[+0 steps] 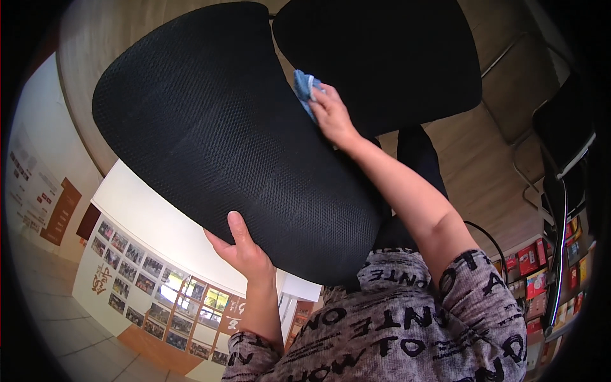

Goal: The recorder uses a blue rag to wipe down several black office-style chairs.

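Note:
A large black mesh-textured chair backrest [229, 129] fills the middle, tilted across the view. My left hand [244, 248] grips its lower left edge, thumb over the mesh and fingers behind it. At the backrest's right edge, my right hand [332, 114] holds a crumpled blue cloth [305, 88] with a white border. Some of the cloth is hidden by my fingers. A second black chair part, apparently the seat [382, 62], lies beyond my right hand, close beside the backrest.
Metal-framed chairs [563, 143] stand at the right on a wood-look floor [470, 157]. Shelves with red and yellow packages [530, 260] are at the lower right. A white table surface [148, 205] lies under my left side, near a wall panel of photos [143, 281].

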